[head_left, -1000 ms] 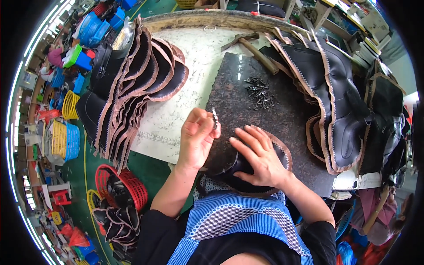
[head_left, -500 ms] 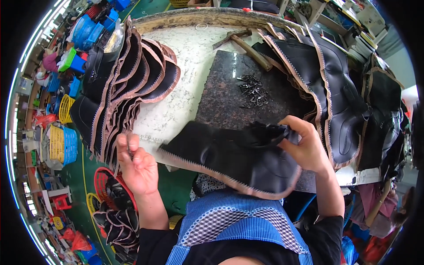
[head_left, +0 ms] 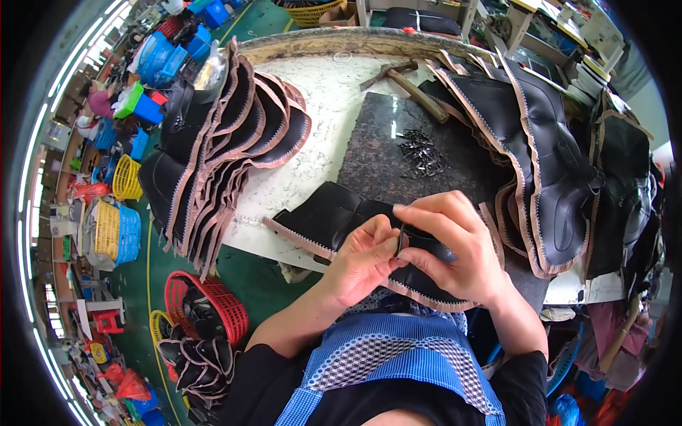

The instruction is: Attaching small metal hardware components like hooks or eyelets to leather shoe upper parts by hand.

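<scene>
A black boot upper [head_left: 316, 216] with a pale zigzag-stitched edge lies at the table's near side, under both hands. Above it, my left hand [head_left: 366, 264] is closed in a pinch on a small thin dark piece, whose kind I cannot make out. My right hand [head_left: 458, 248] meets it there, thumb and forefinger closed on the same dark piece [head_left: 402, 238]. Fingers cover part of the piece and the middle of the upper. Beyond the hands, a heap of small black metal-looking pieces [head_left: 421, 153] rests on a dark speckled stone slab [head_left: 373, 142].
Stacked black uppers stand at the left [head_left: 213, 163] and right [head_left: 547, 156] of the white table [head_left: 334, 92]. A wooden-handled hammer [head_left: 419, 96] lies behind the slab. On the green floor at left are a red basket [head_left: 238, 312] and yellow basket [head_left: 126, 177].
My left hand has come rightward from beside the left stack to meet my right hand. The upper, previously lifted in my right hand, now lies lower, and that hand has shifted onto the small piece.
</scene>
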`<act>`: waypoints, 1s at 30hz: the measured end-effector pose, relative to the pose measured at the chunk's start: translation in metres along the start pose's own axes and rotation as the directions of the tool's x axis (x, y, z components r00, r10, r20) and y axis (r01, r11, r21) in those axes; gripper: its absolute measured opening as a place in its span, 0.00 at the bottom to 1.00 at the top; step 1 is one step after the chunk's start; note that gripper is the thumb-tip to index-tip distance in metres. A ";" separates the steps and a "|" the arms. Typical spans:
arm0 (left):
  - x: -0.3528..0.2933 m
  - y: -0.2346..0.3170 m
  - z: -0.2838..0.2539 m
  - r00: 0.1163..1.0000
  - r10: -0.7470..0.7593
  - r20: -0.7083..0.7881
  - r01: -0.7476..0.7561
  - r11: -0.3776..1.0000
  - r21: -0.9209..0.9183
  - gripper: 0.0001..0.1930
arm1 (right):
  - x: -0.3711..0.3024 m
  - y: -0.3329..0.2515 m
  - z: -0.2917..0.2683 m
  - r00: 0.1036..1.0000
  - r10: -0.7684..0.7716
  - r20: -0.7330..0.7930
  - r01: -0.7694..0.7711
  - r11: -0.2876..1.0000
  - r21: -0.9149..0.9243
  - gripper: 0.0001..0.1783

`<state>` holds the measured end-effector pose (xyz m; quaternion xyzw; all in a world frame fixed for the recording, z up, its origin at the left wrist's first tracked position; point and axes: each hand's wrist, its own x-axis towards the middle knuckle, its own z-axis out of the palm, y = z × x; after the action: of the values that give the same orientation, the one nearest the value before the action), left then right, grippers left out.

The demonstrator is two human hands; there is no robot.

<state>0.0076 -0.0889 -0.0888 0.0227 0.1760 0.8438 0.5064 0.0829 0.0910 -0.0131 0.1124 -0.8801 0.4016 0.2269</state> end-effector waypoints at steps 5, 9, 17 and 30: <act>-0.010 -0.003 -0.012 0.981 0.026 0.193 -0.016 0.998 -0.057 0.13 | -0.001 0.007 0.013 0.998 0.036 0.047 -0.047 0.964 0.262 0.16; -0.014 -0.010 -0.013 0.961 0.197 0.194 -0.181 0.979 -0.098 0.15 | -0.004 -0.001 0.032 0.993 0.118 -0.030 -0.099 0.928 0.360 0.15; -0.019 -0.019 -0.010 0.947 0.283 0.150 -0.272 0.958 -0.089 0.17 | -0.025 -0.003 0.070 0.923 0.147 -0.356 0.011 0.914 0.406 0.07; -0.022 0.028 0.009 0.964 0.132 0.231 -0.264 0.590 0.763 0.17 | -0.053 -0.002 0.033 0.787 0.557 0.265 -0.468 0.259 0.845 0.06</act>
<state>-0.0032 -0.1173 -0.0686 0.3254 0.4860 0.7272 0.3591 0.1196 0.0656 -0.0565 -0.0962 -0.5168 0.8501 0.0301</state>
